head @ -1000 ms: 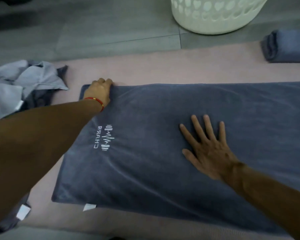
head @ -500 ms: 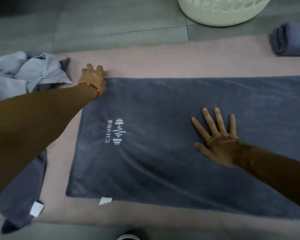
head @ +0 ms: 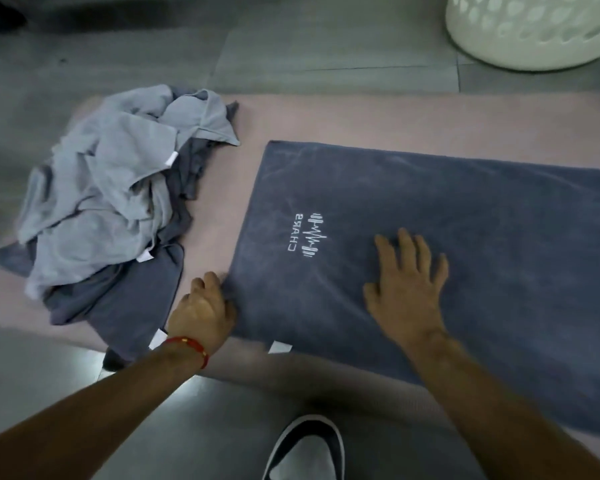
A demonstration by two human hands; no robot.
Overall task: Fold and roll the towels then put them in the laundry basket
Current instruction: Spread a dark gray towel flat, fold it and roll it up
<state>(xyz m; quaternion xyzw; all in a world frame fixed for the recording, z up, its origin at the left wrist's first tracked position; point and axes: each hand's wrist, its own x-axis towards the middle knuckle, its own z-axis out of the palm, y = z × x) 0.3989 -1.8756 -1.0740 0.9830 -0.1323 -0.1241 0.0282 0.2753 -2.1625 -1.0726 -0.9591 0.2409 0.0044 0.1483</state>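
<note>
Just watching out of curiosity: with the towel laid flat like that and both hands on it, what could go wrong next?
1. The left hand grips only the near corner of the dark towel; rolling from there may start crooked.
2. The pile of unfolded towels lies close beside that edge and could get caught up.
3. The laundry basket stands off the pink mat, so a loose roll might unravel when carried.

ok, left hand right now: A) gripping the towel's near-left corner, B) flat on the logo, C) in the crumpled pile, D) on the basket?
A. The left hand has its fingers curled round the near-left corner of the dark grey towel, while the right hand lies flat on the towel beside the logo.
</note>
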